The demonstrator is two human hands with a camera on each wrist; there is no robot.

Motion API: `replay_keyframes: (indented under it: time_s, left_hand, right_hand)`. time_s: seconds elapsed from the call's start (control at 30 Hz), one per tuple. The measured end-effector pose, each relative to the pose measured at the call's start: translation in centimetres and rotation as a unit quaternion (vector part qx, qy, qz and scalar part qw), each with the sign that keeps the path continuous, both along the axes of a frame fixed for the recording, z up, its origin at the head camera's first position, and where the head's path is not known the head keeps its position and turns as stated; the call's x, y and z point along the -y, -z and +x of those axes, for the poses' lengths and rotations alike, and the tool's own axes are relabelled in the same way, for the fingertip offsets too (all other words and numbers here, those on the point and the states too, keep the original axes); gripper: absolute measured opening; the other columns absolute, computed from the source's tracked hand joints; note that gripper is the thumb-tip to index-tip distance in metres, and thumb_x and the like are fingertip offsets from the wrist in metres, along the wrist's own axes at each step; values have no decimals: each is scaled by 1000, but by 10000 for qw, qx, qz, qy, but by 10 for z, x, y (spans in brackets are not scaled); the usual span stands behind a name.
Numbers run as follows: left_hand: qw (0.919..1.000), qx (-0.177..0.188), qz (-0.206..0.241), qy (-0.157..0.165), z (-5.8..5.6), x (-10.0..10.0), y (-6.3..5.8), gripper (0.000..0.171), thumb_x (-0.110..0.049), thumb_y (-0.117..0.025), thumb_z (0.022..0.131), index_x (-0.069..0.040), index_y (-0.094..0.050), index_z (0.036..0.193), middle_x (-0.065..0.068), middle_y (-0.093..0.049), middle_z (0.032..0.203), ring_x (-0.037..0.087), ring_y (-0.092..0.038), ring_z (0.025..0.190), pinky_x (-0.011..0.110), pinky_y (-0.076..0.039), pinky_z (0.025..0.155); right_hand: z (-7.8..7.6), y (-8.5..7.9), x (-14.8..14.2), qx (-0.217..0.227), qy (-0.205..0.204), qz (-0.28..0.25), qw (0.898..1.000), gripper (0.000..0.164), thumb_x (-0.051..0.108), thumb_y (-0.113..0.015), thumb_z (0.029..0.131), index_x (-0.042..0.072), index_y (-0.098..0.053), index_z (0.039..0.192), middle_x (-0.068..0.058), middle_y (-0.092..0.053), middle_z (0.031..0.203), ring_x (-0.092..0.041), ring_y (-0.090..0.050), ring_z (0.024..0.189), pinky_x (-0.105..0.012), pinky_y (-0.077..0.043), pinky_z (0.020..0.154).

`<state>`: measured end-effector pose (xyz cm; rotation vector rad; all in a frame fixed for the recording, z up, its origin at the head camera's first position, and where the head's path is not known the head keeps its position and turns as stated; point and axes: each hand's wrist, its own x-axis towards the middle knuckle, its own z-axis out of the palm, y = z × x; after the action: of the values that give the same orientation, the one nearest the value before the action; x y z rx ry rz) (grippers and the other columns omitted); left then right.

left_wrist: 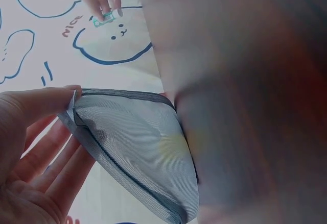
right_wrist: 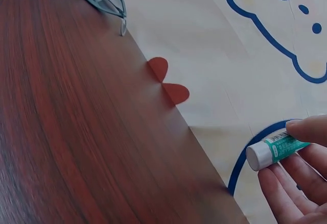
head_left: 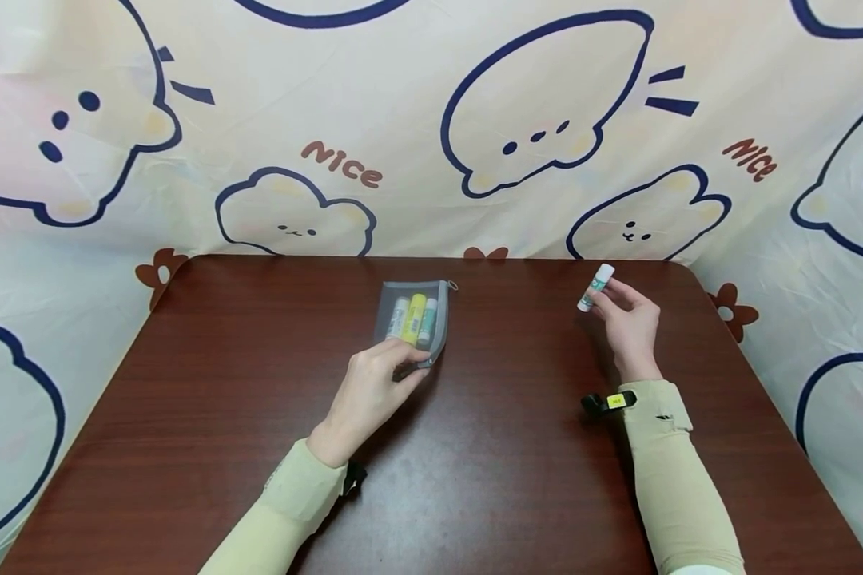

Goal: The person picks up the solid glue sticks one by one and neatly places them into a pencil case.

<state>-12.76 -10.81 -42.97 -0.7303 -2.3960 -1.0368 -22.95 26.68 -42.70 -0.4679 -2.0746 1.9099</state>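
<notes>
My left hand pinches the near edge of a grey mesh zip pouch on the table. Inside it, seen through the mesh, lie a yellow glue stick, a white one and a teal-and-white one. In the left wrist view thumb and fingers hold a corner of the pouch, whose mesh stands partly spread. My right hand holds a white glue stick with a green label above the far right of the table. The right wrist view shows this glue stick between thumb and fingers.
The dark brown wooden table reaches back to a cream cloth printed with cartoon bears, which also hangs along both sides. A zipper pull sticks out at the pouch's far right corner.
</notes>
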Motion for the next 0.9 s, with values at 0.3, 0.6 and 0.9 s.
replay_keyframes:
  time_s: [0.3,0.6,0.9]
  left_hand:
    - [10000,8,1,-3,-1,-1,0,23,-1,-87,80,-11,-78,99,0,-72,96,13,-68,87,32,-58,73]
    - [10000,15,-29,6,0,-3,-1,23,-1,-87,80,-10,-78,100,1,-72,96,14,-69,87,31,-58,72]
    - [10000,-20,-1,29,0,-4,0,23,-1,-87,80,-10,-78,99,0,-72,96,14,-69,89,31,-58,74]
  right_hand:
    - [-1,-3,14,-11,-231,123,9997,45,17,-80,90,5,-68,132,-12,-66,121,-17,-68,98,-31,-55,88]
    - [-2,-3,29,-170,-583,160,9980,45,14,-78,92,3,-67,134,-15,-67,122,-16,-69,96,-26,-56,84]
    - [-3,0,44,-415,-942,98,9946,43,10,-78,91,1,-67,132,-21,-67,122,-14,-70,92,-28,-57,83]
